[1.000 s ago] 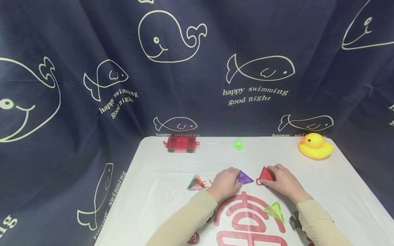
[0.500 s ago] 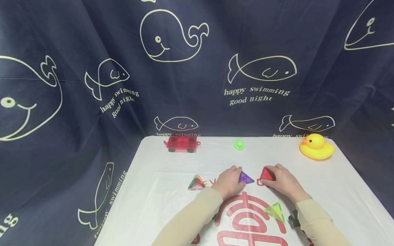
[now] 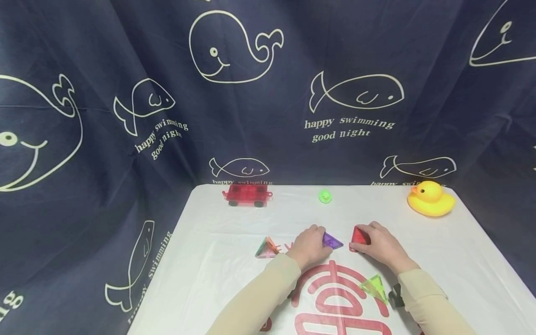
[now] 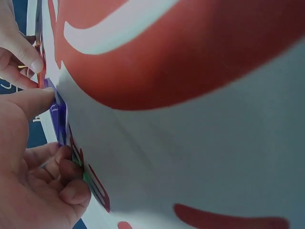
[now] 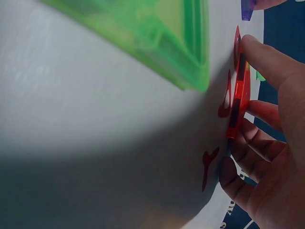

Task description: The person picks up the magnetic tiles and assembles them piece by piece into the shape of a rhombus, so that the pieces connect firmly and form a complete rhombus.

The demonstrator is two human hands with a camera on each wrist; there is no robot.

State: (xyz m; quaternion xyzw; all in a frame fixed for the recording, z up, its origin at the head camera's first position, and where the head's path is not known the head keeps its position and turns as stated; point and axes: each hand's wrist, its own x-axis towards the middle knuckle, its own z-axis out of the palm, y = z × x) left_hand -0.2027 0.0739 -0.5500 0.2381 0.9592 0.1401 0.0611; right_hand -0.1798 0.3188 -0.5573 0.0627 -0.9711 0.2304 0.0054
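In the head view my left hand pinches a purple translucent triangular magnetic tile between thumb and fingers, low over the white table. The left wrist view has the purple tile nearly edge-on, thumb at one end and fingertips at the other. To its right, my right hand grips a red triangular magnetic tile by its right side. From the right wrist, the red tile stands between thumb and fingers, its far face hidden. A small gap separates the two tiles.
Nearer the body lies a lime-green triangular piece, beside the right sleeve. Left of the hands stands a multicoloured triangular piece. At the back are a red wheeled car base, a small green toy and a yellow rubber duck.
My right hand has shifted slightly left with the red tile, which has turned a little. The purple tile has tipped lower in my left hand, which stays at nearly the same place.
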